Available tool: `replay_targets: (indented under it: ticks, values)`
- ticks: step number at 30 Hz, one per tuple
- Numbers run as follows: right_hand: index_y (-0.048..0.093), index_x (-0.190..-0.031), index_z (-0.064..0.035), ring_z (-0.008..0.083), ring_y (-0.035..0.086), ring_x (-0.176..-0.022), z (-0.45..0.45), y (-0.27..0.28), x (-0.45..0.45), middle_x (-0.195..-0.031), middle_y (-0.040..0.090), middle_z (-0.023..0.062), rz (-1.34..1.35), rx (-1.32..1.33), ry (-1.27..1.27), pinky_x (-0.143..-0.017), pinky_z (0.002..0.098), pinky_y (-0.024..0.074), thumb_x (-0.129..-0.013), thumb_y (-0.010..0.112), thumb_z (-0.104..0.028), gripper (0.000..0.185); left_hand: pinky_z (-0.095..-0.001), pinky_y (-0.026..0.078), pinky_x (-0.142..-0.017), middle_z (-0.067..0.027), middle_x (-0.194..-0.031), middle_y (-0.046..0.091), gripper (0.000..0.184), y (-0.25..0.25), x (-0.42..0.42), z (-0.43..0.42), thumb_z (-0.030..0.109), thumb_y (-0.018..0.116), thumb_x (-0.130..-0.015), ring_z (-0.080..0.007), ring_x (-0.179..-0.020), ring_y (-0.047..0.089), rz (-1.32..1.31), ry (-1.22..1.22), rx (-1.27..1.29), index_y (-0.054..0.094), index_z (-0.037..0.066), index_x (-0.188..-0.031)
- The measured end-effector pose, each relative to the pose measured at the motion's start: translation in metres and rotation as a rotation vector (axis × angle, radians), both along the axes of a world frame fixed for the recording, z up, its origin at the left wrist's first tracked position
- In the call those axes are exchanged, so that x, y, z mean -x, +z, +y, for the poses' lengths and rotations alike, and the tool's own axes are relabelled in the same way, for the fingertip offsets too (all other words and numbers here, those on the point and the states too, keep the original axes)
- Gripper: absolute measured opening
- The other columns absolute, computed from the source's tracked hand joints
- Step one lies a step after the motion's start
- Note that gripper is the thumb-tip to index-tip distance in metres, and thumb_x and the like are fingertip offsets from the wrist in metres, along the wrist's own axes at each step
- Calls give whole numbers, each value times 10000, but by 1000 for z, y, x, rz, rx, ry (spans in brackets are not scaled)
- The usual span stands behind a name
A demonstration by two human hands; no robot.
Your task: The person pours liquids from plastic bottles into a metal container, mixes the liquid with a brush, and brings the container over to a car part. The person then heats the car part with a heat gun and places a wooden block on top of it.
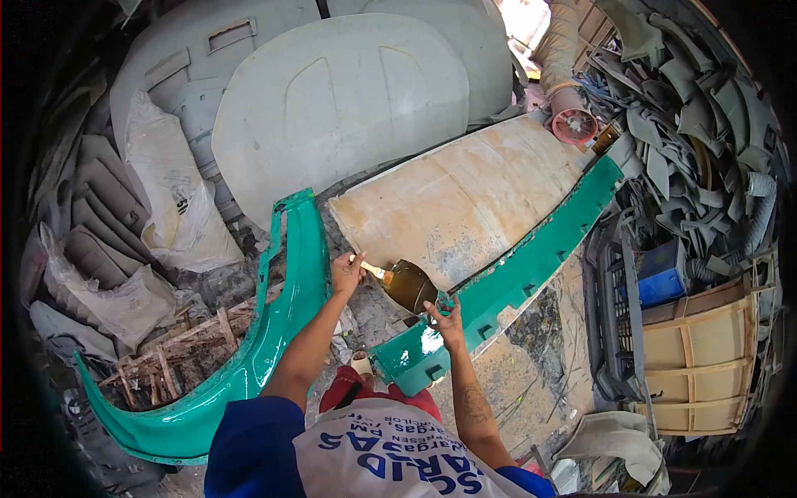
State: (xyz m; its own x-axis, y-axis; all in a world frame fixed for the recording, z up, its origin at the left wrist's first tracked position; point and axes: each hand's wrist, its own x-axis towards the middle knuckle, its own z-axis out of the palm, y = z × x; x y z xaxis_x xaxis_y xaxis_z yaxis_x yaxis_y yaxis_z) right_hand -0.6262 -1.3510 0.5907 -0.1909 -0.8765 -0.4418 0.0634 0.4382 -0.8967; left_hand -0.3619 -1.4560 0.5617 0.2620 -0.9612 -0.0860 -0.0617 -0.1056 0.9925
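Observation:
My left hand [347, 272] is closed around the pale handle of a paintbrush [375, 269], whose bristle end is at the rim of a pot. The pot [413, 285] looks dark amber, as of a brown liquid. My right hand [444, 322] grips the pot's near edge, its fingers partly spread and partly hidden. Below the hands runs a long, glossy green panel [531, 264], wet-looking at its near end. Another curved green panel [303, 282] lies to the left of my left arm, with bright reflections along it.
A stained flat board [465, 195] lies ahead. Large grey shells [340, 91] lean at the back. A pink fan [574, 124] with a duct stands back right, near piled grey parts [693, 108]. A blue container [661, 274] and a wooden-ribbed panel [697, 357] are at right.

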Motion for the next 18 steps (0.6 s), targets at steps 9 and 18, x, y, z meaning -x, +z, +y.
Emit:
replay_targets:
  ticks: [9,18]
  values:
    - [22,-1461,-26,278,558,-1034,2,12,-2,-1245,422,177,-41,-21,-8,-757,455,545,-696,834,-289,1146,-229,387,-453,-34,-607,582,261,15,-21,-5,231,644,-890,-79,-487,488,288,-183,-94,586,18,-751]
    - [63,-1458,-42,264,554,-1012,3,9,-4,-1232,430,169,-29,-30,-20,-765,439,540,-694,835,-300,1116,-219,394,-530,3,-687,549,198,-19,-10,-4,219,606,-912,-68,-583,479,447,-410,-158,614,21,-906]
